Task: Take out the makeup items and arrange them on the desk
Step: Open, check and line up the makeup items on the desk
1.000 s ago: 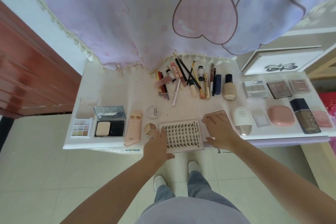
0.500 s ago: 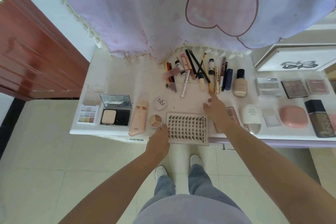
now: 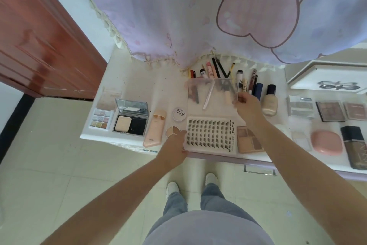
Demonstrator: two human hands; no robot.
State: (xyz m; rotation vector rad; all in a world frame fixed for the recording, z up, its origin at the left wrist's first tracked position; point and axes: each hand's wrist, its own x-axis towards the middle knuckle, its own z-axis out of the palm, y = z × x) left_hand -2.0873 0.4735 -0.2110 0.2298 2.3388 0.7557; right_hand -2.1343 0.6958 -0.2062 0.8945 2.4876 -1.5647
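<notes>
A false-lash tray (image 3: pixel 210 135) marked XOYO lies at the desk's (image 3: pixel 139 85) front edge. My left hand (image 3: pixel 174 145) grips its left edge. My right hand (image 3: pixel 247 105) pinches the right edge of a clear plastic lid (image 3: pixel 212 93) and holds it raised above the pens and brushes (image 3: pixel 218 71). A beige eyeshadow palette (image 3: pixel 249 142) lies just right of the lash tray, partly under my right forearm.
Left of the tray sit a tri-colour pot (image 3: pixel 171 131), a round white compact (image 3: pixel 179 114), a peach tube (image 3: pixel 155 127), an open powder compact (image 3: pixel 131 118) and a small palette (image 3: pixel 100 119). Right: foundation bottle (image 3: pixel 270 101), palettes (image 3: pixel 330 110), pink case (image 3: pixel 326 142), dark bottle (image 3: pixel 356 145). A pink cloth (image 3: pixel 218 16) hangs behind.
My right hand left the beige palette, reached back to the pens and now holds up the clear lid. My left hand stayed on the lash tray's left edge.
</notes>
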